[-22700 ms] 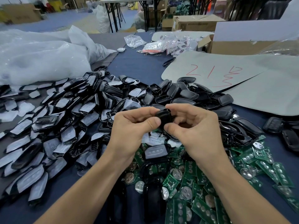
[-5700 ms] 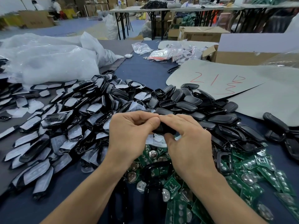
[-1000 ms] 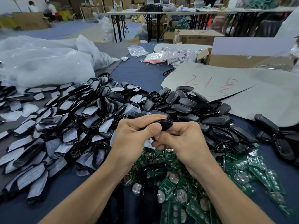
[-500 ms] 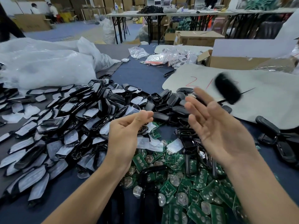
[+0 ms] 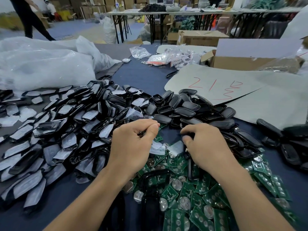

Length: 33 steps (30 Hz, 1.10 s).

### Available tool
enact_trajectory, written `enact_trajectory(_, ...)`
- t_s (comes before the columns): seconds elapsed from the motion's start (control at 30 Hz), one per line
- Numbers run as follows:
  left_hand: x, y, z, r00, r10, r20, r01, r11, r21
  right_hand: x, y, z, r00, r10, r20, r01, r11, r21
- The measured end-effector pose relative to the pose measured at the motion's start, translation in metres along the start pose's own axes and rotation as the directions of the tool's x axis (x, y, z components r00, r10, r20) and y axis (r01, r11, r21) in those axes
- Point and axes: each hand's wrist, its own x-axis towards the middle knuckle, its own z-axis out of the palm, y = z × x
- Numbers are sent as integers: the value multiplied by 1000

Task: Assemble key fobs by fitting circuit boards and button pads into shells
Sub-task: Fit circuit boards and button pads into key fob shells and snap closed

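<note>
My left hand [image 5: 133,145] hovers over the table's middle and pinches a small black shell part [image 5: 142,133] between thumb and curled fingers. My right hand [image 5: 206,147] reaches down beside it, its fingers curled on a black shell [image 5: 188,135] at the edge of the pile of black shells [image 5: 186,110]. Green circuit boards [image 5: 183,189] with round cells lie heaped below both hands. Clear button pads [image 5: 158,149] lie between the hands. Film-covered black shells [image 5: 66,130] spread out on the left. Closed fobs [image 5: 270,129] lie at the right.
White plastic bags [image 5: 41,67] bulk at the back left. A grey sheet with red marks [image 5: 233,90] covers the back right, with a cardboard box [image 5: 241,62] behind it. Small packed bags [image 5: 160,58] lie at the far middle. A person [image 5: 28,17] stands far left.
My right hand tossed the closed fob off to the right, then came back down onto the shell pile. My left hand dropped a little and still pinches a dark part.
</note>
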Motion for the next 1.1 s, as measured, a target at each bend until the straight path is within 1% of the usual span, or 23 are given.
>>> enact_trajectory(0.1,-2,2,-1,999,27,34,-29,997,75,3,3,2,992,36,-121,-2,963,269)
enact_trajectory(0.13,-2,2,-1,999,27,47,-31,994,101,4,3,2,987,47,-151,5,945,328)
enact_trajectory(0.2,-1,2,-1,998,22,65,-31,989,142,6,5,1,977,85,-195,-8,931,366)
enact_trajectory(0.23,-1,2,0,998,23,64,-33,987,155,6,6,1,974,110,-199,-22,917,398)
enact_trajectory(0.27,-1,1,0,998,24,60,-33,987,159,6,5,1,972,143,-189,-36,879,476)
enact_trajectory(0.37,-3,4,1,998,17,56,-23,993,114,5,-4,1,970,223,-100,-70,645,761)
enact_trajectory(0.47,-8,7,2,995,60,80,-66,995,69,2,-14,0,973,229,-29,-71,415,907)
enact_trajectory(0.5,-9,8,2,993,84,87,-90,994,70,0,-17,0,978,208,-5,-75,373,925)
enact_trajectory(0.6,-11,11,1,985,135,111,-147,983,110,-5,-23,3,993,116,30,-72,378,923)
enact_trajectory(0.63,-11,11,1,984,139,116,-154,979,134,-5,-25,3,992,117,42,-80,338,938)
enact_trajectory(0.7,-10,10,1,988,111,110,-130,974,186,-2,-26,0,985,164,54,-83,172,982)
enact_trajectory(0.73,-9,8,1,992,83,98,-102,971,215,1,-21,-1,981,193,15,-48,172,984)
enact_trajectory(0.77,-8,7,2,995,56,84,-75,967,244,4,-16,-2,976,213,-51,-16,303,953)
enact_trajectory(0.8,-7,5,2,997,35,74,-54,961,270,4,-10,-3,970,208,-126,7,496,868)
enact_trajectory(0.83,-6,4,3,998,19,68,-38,956,292,5,-5,-3,963,190,-191,15,671,742)
enact_trajectory(0.87,-6,4,3,998,8,65,-27,952,306,3,-4,-4,959,170,-228,6,790,613)
enact_trajectory(0.9,-5,4,4,998,1,63,-20,950,312,1,-5,-4,961,145,-236,-13,874,486)
enact_trajectory(0.93,-5,4,4,998,-4,62,-15,950,313,2,-3,-1,969,99,-227,-16,940,341)
enact_trajectory(0.97,-5,5,5,998,-9,60,-10,950,311,4,0,4,981,48,-188,-13,984,180)
enact_trajectory(1.03,-5,5,5,998,-16,56,-2,951,310,5,2,10,999,24,-37,-28,995,-95)
enact_trajectory(1.07,-5,4,5,998,-18,58,-1,950,311,6,2,12,999,29,16,-26,985,-171)
enact_trajectory(1.1,-5,4,5,998,-22,63,1,951,309,6,2,12,999,26,32,-19,981,-193)
